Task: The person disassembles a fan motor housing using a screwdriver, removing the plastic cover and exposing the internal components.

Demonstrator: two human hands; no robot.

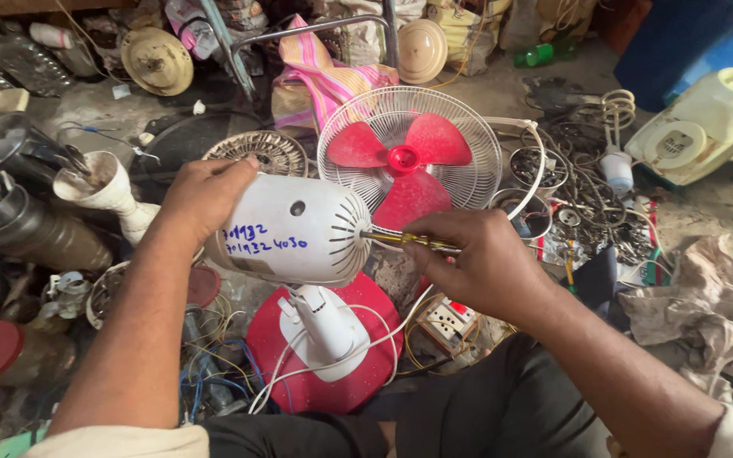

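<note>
The right hand (477,263) has its fingers closed around a yellow-handled screwdriver (409,241), whose tip meets the slotted back of a white fan motor housing (294,229). The left hand (205,195) grips the far end of that housing, fingers curled over it and partly hidden behind. The housing sits on a white neck (328,326) above a red round base (320,373), with the red blades (400,161) and white wire guard (468,136) beyond. How deep the screwdriver tip goes cannot be made out. The base rests on a grimy floor (697,216) crowded with tangled wires (214,373), a heap of metal scraps (587,212), fan parts and a crumpled cloth (706,305); a cream appliance (706,127) is cut off at the right edge.
</note>
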